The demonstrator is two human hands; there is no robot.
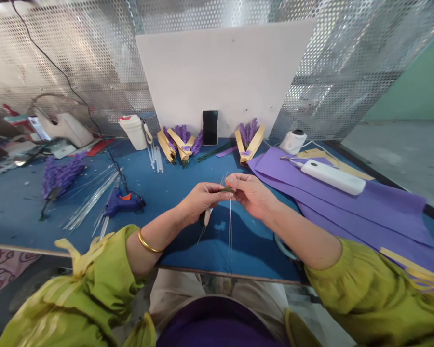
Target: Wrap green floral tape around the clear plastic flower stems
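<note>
In the middle of the table, my left hand (206, 200) and my right hand (251, 193) meet with their fingertips pinched. A small dark green strip (226, 190) shows between them, gripped by both. Thin silvery wires (230, 224) hang straight down below the fingertips. Under my left palm is a small roll-like thing with a pale side and a dark edge (204, 218), partly hidden by the hand; more fine wires poke out near it. Whether the right fingers also hold the wires is hard to make out.
Purple sheets (347, 202) with a white power strip (332, 176) lie right. Left are a blue glue gun (121, 202), loose wires (90, 202) and purple flower sprigs (60, 176). Behind stand a phone (210, 127), wrapped bouquets (251, 142) and a white cup (133, 131).
</note>
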